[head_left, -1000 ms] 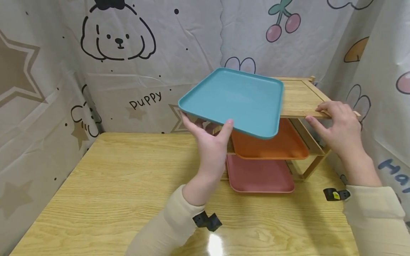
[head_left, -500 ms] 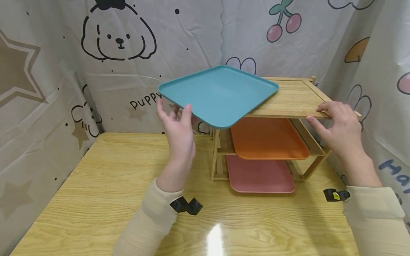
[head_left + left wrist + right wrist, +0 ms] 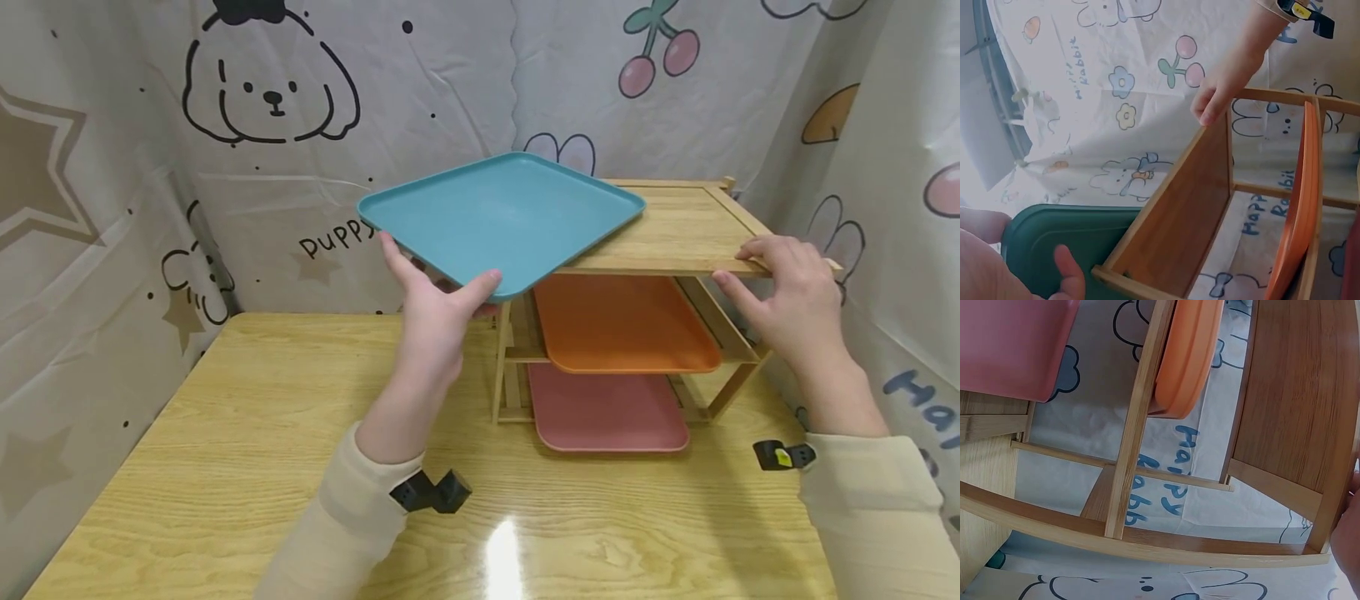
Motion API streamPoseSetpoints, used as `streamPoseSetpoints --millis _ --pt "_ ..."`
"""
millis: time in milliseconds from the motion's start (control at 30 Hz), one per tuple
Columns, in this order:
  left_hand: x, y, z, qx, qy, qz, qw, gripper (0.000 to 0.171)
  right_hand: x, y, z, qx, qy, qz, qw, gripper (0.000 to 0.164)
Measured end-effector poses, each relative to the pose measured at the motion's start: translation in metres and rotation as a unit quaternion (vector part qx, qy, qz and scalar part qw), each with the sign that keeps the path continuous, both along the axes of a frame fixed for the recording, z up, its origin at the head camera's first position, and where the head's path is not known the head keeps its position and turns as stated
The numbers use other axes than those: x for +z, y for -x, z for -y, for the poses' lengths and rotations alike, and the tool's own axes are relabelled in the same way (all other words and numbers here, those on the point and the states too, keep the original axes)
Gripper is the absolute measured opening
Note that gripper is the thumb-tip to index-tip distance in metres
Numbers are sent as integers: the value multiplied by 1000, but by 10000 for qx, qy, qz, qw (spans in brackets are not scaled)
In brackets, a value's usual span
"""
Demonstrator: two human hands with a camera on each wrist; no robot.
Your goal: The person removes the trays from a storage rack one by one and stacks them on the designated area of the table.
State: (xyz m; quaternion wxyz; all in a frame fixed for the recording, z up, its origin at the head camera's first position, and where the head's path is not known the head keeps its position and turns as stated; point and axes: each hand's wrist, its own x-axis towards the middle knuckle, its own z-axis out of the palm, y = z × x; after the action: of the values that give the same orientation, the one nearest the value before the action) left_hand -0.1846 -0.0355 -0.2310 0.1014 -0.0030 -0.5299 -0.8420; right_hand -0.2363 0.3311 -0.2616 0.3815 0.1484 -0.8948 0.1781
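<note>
Cartoon-print curtains back the bench, where the left hand pinches the teal tray half on the rack top, its 8 o'clock corner overhanging, while right-hand fingers grip the 3 o'clock edge

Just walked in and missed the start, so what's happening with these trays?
A person's left hand grips the near corner of a teal tray lying partly on top of a wooden rack, overhanging its left side. The right hand holds the rack's top front edge. An orange tray and a pink tray sit on lower shelves.
</note>
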Motion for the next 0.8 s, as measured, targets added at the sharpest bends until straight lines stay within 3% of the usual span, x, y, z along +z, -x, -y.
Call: streamPoseSetpoints --millis 233,433,600,800 --pt "6 2 17 -24 -50 -62 10000 117 0 0 0 82 -8 -106 9999 48" --pt "10 7 51 -183 -143 -217 9995 100 0 0 1 59 19 -68 10000 47" --pt "17 10 79 -343 29 -246 9991 83 0 -1 1 -9 39 9 10000 46" --pt "23 14 114 -207 268 -76 9994 81 0 -1 1 -55 49 88 9999 47"
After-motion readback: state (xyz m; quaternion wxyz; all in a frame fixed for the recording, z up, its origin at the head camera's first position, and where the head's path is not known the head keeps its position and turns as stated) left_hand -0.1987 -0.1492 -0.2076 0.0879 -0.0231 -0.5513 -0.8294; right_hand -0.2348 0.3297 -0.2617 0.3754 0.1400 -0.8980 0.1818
